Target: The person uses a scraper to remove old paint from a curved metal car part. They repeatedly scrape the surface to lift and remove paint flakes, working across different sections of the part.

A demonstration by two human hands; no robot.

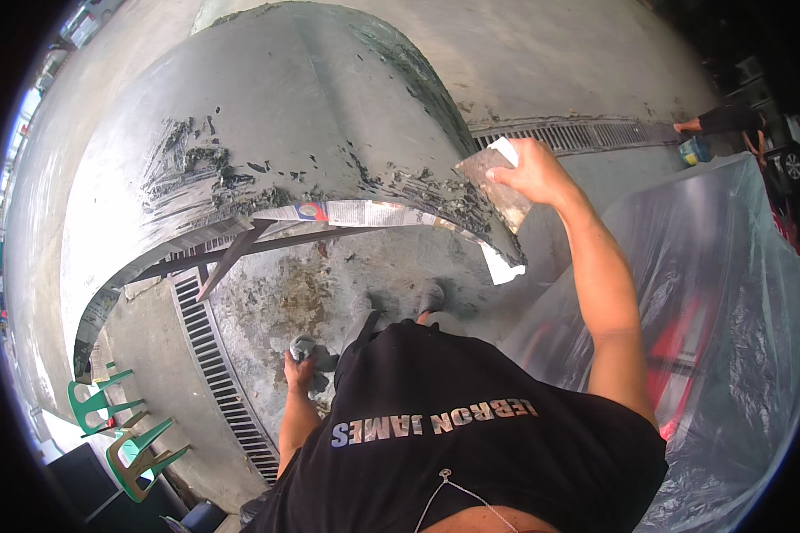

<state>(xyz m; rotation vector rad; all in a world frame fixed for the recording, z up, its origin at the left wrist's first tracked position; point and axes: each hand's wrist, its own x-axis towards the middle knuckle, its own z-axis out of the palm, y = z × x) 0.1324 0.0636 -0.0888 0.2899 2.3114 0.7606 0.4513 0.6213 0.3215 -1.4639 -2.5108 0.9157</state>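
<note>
A large curved grey car hood (284, 98) lies in front of me, with dark wet residue smeared along its near edge. My right hand (538, 173) is closed on a flat, brownish scraper (498, 182) with a white upper edge, held at the hood's near right corner. Whether its blade touches the surface I cannot tell. Low by my left side, my left hand (299, 371) grips a crumpled grey rag (301, 346). Newspaper masking (364, 213) lines the underside of the hood's near edge, and a white piece sticks out at the right corner.
A dark stand (240, 253) supports the hood. Drain grates (227, 377) cross the floor. Clear plastic sheeting (720, 293) covers something red on my right. Green chairs (138, 457) stand at lower left. Another person's arm (716, 123) reaches in at far right, near a blue-and-yellow container (693, 151).
</note>
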